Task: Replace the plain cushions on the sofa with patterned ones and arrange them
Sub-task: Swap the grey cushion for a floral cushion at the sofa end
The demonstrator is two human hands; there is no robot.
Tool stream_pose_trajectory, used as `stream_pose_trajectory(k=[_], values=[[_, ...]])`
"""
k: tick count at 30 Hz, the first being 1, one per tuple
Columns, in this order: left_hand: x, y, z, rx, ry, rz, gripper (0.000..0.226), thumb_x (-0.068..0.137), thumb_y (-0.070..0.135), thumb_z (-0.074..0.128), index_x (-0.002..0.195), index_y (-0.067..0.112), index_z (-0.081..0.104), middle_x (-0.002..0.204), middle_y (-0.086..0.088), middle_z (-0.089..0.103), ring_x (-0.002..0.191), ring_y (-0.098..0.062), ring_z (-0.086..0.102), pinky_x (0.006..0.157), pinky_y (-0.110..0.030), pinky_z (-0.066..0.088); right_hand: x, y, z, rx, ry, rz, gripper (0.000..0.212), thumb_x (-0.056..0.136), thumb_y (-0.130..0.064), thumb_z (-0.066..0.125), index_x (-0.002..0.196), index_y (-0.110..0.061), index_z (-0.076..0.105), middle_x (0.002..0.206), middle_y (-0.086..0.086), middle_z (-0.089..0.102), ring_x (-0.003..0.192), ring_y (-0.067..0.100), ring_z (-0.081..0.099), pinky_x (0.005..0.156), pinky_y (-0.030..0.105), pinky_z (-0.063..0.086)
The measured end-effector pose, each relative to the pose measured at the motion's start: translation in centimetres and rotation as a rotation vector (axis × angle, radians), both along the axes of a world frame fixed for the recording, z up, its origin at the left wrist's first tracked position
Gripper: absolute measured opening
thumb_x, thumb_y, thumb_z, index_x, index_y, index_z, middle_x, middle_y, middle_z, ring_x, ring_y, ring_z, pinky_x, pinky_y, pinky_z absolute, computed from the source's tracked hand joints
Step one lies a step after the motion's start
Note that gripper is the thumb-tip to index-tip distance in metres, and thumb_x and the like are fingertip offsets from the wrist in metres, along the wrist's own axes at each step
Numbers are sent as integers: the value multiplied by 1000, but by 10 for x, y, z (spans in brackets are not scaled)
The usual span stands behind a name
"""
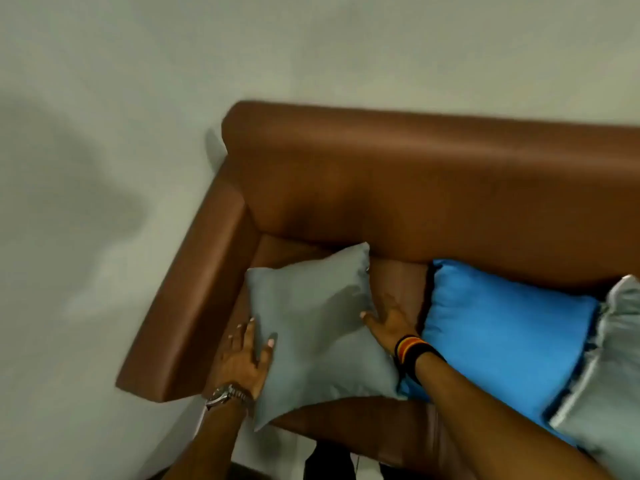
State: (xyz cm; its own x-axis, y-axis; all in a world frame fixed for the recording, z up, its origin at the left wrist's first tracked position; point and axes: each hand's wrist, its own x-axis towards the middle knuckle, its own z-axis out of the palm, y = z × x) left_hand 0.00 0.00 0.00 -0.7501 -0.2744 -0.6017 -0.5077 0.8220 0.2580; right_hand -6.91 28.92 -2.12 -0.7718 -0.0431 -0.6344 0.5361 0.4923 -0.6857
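A plain grey cushion (315,327) lies on the seat of a brown leather sofa (398,174), near its left armrest. My left hand (246,358) grips the cushion's left edge, thumb on top. My right hand (388,320) holds its right edge, fingers partly tucked behind it. To the right a plain blue cushion (502,334) leans against the backrest. A second grey cushion (609,368) overlaps the blue one at the frame's right edge. No patterned cushion is in view.
The sofa's left armrest (194,296) runs beside my left hand. A pale wall (138,98) stands behind and to the left of the sofa. A strip of dark floor shows at the bottom below the seat's front edge.
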Motion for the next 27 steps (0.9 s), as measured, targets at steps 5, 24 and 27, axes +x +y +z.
stream_pose_trajectory(k=[5,24,27], values=[[-4,-16,-75,217,-87,420,102,80,91,33,163,34,22,139,-20,62,114,-42,63,101,-52,52,12,-20,-90,30,-194,-116,92,89,-65,63,164,-24,30,161,10,50,146,36,51,121,45,41],[-182,-59,-11,756,154,584,90,87,89,17,156,34,37,159,-4,43,137,-28,50,110,-50,45,-88,-15,7,-150,-47,-584,83,95,-83,24,150,-29,53,156,11,54,145,37,51,120,60,41],[-203,-39,-20,781,167,421,115,68,99,32,164,37,21,164,7,33,149,-20,36,115,-38,33,-107,-40,-4,-196,15,-563,111,72,-103,20,157,-36,45,154,-3,57,143,23,52,124,50,33]])
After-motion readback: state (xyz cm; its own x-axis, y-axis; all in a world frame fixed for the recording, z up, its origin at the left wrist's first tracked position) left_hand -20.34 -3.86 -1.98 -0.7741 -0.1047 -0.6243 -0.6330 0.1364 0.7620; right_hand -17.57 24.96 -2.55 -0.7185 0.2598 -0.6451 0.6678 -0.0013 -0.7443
